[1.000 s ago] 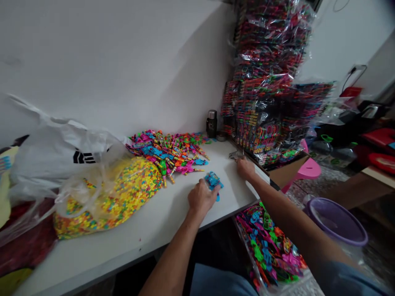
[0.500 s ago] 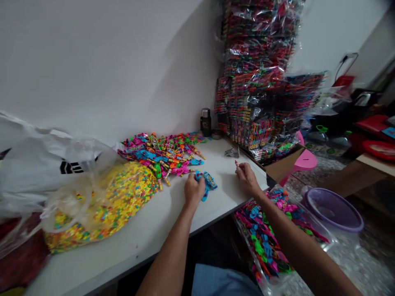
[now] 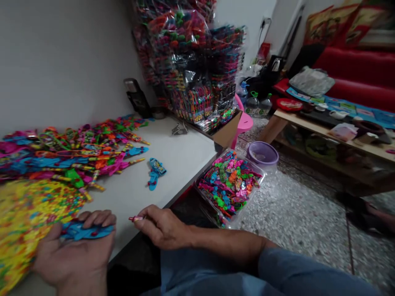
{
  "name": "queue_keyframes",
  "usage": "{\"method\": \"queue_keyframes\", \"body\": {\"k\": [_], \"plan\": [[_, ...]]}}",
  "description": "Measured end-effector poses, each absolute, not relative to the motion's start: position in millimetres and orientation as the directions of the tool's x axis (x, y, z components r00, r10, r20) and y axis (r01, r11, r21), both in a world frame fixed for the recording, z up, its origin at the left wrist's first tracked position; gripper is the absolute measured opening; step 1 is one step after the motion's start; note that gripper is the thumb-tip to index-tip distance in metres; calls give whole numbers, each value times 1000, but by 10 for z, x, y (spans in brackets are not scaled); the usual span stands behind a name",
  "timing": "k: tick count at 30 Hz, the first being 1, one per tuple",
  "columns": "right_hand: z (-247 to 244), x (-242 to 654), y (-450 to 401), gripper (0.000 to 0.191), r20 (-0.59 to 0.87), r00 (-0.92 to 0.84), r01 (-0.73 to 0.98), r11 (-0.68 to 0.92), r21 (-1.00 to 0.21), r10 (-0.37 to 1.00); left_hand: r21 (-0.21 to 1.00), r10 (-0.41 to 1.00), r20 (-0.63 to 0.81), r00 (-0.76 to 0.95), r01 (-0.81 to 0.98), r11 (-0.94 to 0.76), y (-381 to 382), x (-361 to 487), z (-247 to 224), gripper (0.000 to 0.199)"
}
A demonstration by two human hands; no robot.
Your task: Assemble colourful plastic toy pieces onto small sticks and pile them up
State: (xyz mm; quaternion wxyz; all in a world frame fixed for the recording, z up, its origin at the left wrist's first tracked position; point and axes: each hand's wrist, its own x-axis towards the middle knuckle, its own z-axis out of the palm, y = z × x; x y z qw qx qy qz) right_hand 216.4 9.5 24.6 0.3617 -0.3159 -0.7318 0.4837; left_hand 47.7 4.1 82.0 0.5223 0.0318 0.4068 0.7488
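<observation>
My left hand is turned palm up at the lower left, its fingers curled over a flat blue plastic toy piece with small dark red knobs, perhaps a mini skateboard. To its right, my right hand pinches a tiny pink-and-red part between thumb and forefinger at the table's front edge. Beyond the hands, two similar blue pieces, one with a printed pattern, lie crossed on the white table. A heap of colourful toy pieces, some with yellow striped sticks, spreads across the left.
A bag of small yellow and mixed beads sits at the left. A dark flask and a metal clip stand farther back. Bagged toys are piled behind. A clear bin of toy pieces and a purple bucket are at the right.
The view has swung right and down. My left hand has left the crossed blue pieces on the table and turned palm up with a blue piece. My right hand, still pinching the tiny part, has come nearer.
</observation>
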Motion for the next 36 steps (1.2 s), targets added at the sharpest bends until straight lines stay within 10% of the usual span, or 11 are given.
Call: {"method": "queue_keyframes", "body": {"k": [4, 16, 31, 36], "plan": [[279, 2158, -72, 31, 275, -575, 50, 368, -929, 771, 440, 936, -154, -317, -870, -222, -114, 397, 669, 13], [187, 1920, -334, 24, 323, -612, 22, 423, -906, 722, 145, 822, -406, -400, -916, -374, -313, 397, 663, 20], [66, 1942, -312, 19, 375, -674, 230, 664, -712, 637, 428, 688, -473, -550, -826, -367, -319, 555, 544, 22], [-16, 1967, -368, 24, 272, -685, 205, 537, -818, 675, 527, 642, -465, -609, -773, -352, -305, 696, 541, 27]]}}
